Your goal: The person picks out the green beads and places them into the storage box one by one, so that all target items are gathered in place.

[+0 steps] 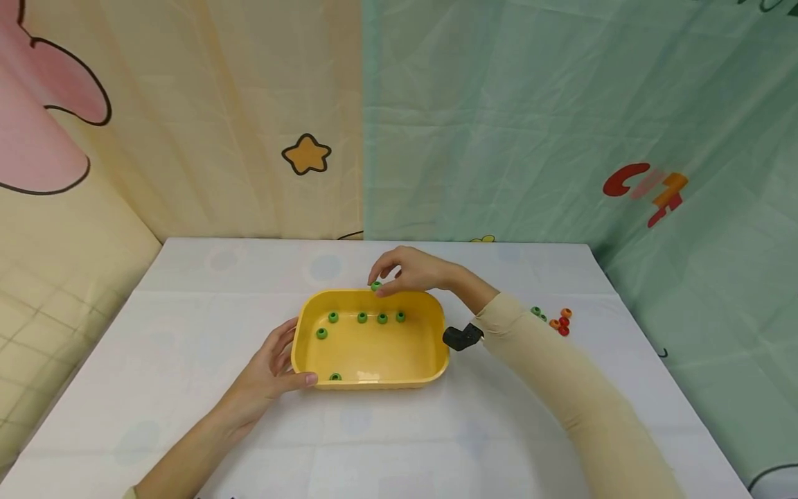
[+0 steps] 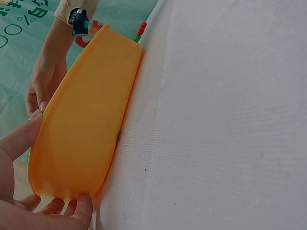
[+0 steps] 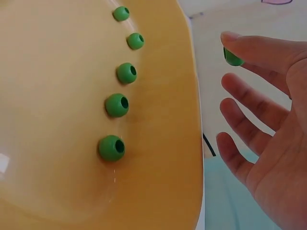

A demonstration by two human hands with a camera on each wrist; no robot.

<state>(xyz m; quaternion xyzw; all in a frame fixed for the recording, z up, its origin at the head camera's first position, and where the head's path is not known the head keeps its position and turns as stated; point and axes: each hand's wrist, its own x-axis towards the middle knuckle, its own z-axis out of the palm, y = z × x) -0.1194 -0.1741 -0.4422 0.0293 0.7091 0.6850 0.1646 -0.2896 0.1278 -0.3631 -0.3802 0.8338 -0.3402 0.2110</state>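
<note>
A yellow tray (image 1: 374, 353) holds several green beads (image 1: 382, 318); in the right wrist view most of these beads (image 3: 117, 105) form a curved row near one wall. My left hand (image 1: 268, 371) grips the tray's left end, thumb on the near rim; the left wrist view shows its fingers (image 2: 83, 211) along the tray's outer wall (image 2: 86, 120). Above the far rim, my right hand (image 1: 411, 269) pinches one green bead (image 1: 376, 285) between thumb and index finger. The right wrist view has this bead (image 3: 233, 57) in the right hand (image 3: 273, 105), other fingers spread apart.
On the white table (image 1: 499, 416), right of the tray, lie two green beads (image 1: 536, 311) beside several red and orange beads (image 1: 564, 321), close to the right forearm. A black device (image 1: 463, 337) is strapped at the right wrist. Printed curtains (image 1: 499, 125) hang behind the table.
</note>
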